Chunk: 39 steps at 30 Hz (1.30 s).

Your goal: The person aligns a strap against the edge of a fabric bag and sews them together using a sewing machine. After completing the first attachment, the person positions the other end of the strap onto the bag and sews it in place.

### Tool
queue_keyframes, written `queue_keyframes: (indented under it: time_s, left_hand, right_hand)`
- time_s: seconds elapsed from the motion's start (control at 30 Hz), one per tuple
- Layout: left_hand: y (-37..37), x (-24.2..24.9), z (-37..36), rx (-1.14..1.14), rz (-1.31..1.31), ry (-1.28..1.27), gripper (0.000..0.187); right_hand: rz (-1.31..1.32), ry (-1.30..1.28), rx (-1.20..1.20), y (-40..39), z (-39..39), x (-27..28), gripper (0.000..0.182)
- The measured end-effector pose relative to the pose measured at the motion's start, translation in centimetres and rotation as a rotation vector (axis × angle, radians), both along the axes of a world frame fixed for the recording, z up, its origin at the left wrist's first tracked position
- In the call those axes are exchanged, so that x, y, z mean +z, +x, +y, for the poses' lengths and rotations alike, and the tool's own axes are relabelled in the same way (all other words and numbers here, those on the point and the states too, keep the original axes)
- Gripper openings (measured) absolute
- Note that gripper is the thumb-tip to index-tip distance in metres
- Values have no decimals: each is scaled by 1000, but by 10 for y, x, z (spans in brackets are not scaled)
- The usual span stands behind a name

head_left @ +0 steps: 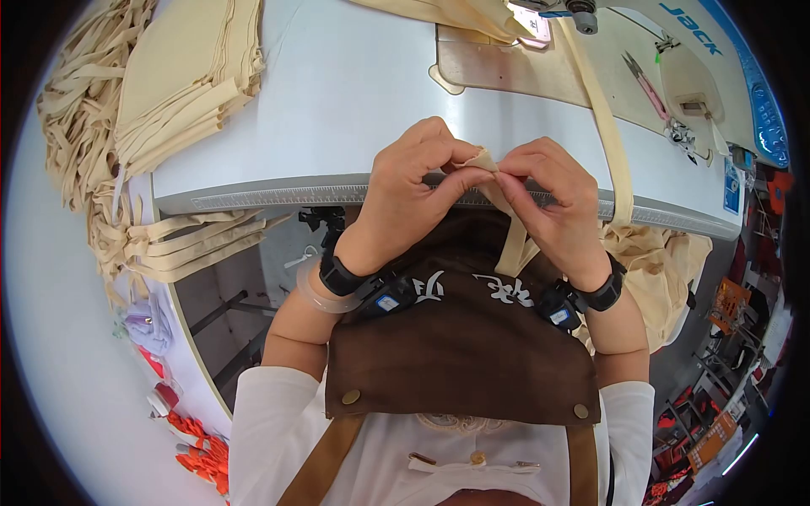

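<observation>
My left hand (pixel 419 181) and my right hand (pixel 553 196) meet in front of my chest, just over the table's front edge. Both pinch one end of a beige fabric strap (pixel 511 244) between thumb and fingers. A small folded tip of it pokes up between the two hands, and the rest drops toward the lap of my brown apron. Where exactly the fingertips press is partly hidden by the thumbs.
A sewing machine (pixel 717 38) stands at the right, with pink-handled snips (pixel 648 88) on its bed. Stacked beige fabric panels (pixel 190 72) and bundled straps (pixel 80 118) lie left. A ruler (pixel 278 194) lines the table edge. Beige cloth (pixel 662 261) hangs at the right.
</observation>
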<state>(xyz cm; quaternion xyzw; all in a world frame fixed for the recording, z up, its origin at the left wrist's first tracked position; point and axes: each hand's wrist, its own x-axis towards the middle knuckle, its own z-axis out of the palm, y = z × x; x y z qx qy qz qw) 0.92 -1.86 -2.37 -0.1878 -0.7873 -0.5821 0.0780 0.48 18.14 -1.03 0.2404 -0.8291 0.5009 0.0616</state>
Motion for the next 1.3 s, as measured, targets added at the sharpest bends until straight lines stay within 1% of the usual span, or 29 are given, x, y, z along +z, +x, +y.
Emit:
queue_keyframes:
  time_s: [0.13, 0.23, 0.33, 0.53, 0.63, 0.73, 0.83, 0.93, 1.03, 1.13, 1.23, 1.3]
  left_hand:
    - [-1, 2, 2, -17, -81, 8, 16]
    - [-3, 3, 2, -25, -40, -30, 14]
    - [-3, 4, 3, -40, -26, -100, 11]
    - [-10, 4, 1, -112, 39, -120, 10]
    - [-11, 8, 1, -114, 8, -120, 11]
    - [-11, 7, 2, -103, -24, -101, 14]
    - [-12, -1, 4, -113, -96, 42, 13]
    - [-8, 2, 9, -122, -394, 348, 10]
    - [-10, 2, 9, -151, -469, 393, 11]
    - [-11, -3, 16, -65, -498, 445, 18]
    - [-16, -4, 29, -29, -440, 526, 27]
    - [-18, -3, 34, -33, -436, 526, 30]
  right_hand:
    - [3, 11, 12, -2, 1, 3, 11]
    - [-33, -12, 8, -2, 1, 1, 11]
    - [-136, -71, -32, 1, -2, 1, 11]
    - [-170, -118, -20, -1, 1, -5, 11]
    - [-138, -106, -22, 0, 2, 0, 10]
    - [-172, -94, -23, 0, 2, 5, 10]
    - [-174, -124, -15, 0, 3, 8, 10]
    - [-111, -136, -15, -1, 4, 6, 11]
    - [-76, -134, -22, -1, 7, 1, 11]
    - [-142, -226, -38, -3, 10, -9, 11]
    - [-255, -293, -127, -4, 10, -10, 10]
    - [-285, -359, -168, -6, 9, -11, 9]
